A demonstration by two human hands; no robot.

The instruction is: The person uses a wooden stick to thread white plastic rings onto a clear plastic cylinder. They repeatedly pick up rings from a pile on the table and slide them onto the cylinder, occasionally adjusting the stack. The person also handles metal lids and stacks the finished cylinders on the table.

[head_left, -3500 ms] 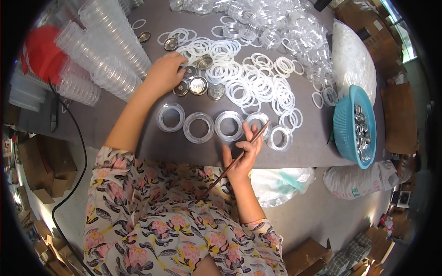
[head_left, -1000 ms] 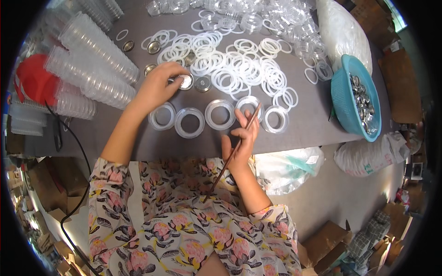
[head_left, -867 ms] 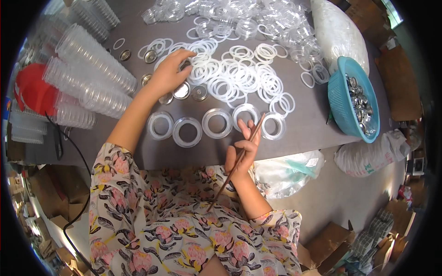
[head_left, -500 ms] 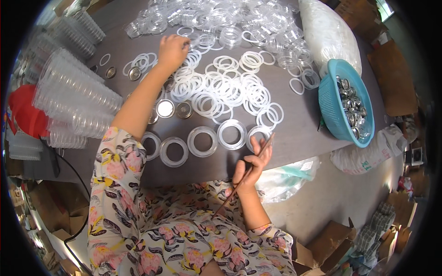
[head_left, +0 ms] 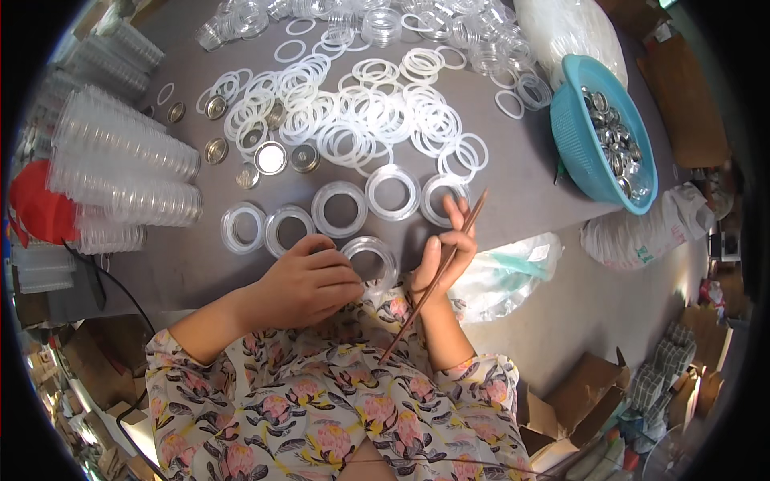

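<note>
My left hand (head_left: 309, 282) is at the table's near edge, fingers curled on the rim of a clear plastic ring (head_left: 391, 258). My right hand (head_left: 446, 260), to its right, grips a thin brown stick (head_left: 437, 278) that slants up past the fingers. Beyond both hands, several thick clear rings lie in a curved row, among them one ring (head_left: 318, 210) near the middle. The right-hand fingertips overlap the rightmost ring (head_left: 427, 202) in view. Farther back spreads a heap of thin white gasket rings (head_left: 377, 112).
Stacked clear plastic lids (head_left: 120, 152) stand at the left, beside a red object (head_left: 40, 200). Round metal pieces (head_left: 271, 158) lie near the white rings. A blue basket (head_left: 565, 132) of metal pieces sits right; clear plastic rings (head_left: 381, 28) pile at the back.
My left hand has come back from the far rings to the near edge, now with a clear ring. My right hand keeps the stick. The view has shifted slightly.
</note>
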